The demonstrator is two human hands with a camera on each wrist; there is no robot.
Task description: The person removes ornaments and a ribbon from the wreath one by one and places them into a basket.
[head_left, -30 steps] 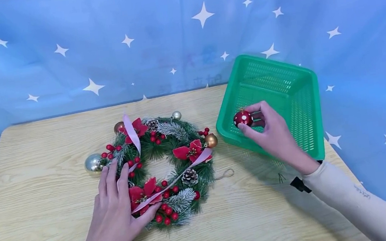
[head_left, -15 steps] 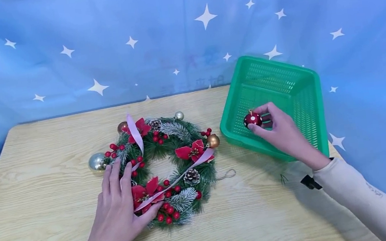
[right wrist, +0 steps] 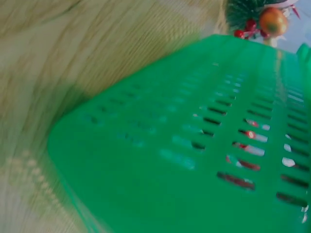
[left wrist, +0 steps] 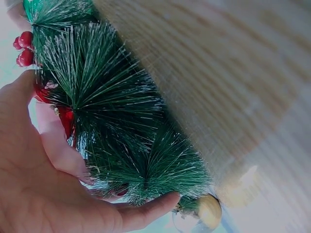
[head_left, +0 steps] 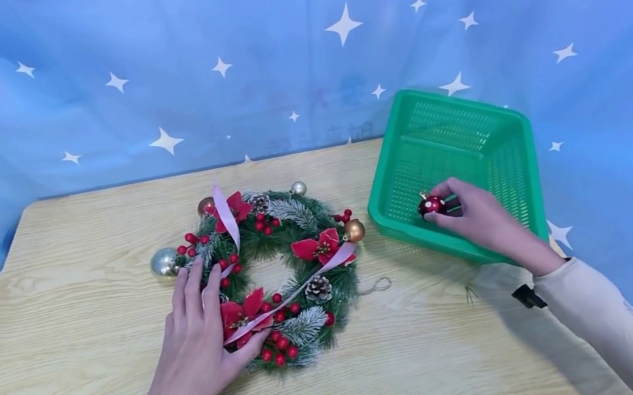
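Observation:
My right hand (head_left: 485,219) pinches a red Christmas ball (head_left: 431,206) with white dots and a gold cap between thumb and fingers. Both are low inside the green plastic basket (head_left: 376,211). Through the slots of the basket wall (right wrist: 146,165), bits of red and white show in the right wrist view. My left hand (head_left: 194,334) rests on the near left side of a Christmas wreath (head_left: 342,290), its fingers spread. In the left wrist view the left hand (left wrist: 53,189) lies along the wreath's green needles (left wrist: 112,92), with one finger stretched beside them.
Around the wreath are a silver ball (head_left: 165,262), a gold ball (head_left: 354,230), red poinsettias (head_left: 322,247), pine cones (head_left: 318,289) and a pink ribbon (head_left: 226,216). A thin loop of cord (head_left: 379,284) lies on the wooden table (head_left: 69,307). A blue star-print curtain (head_left: 276,64) hangs behind.
My right hand has lowered the dotted red ball deeper into the basket and slightly to the right. My left hand stays on the wreath. The whole head view has shifted a little.

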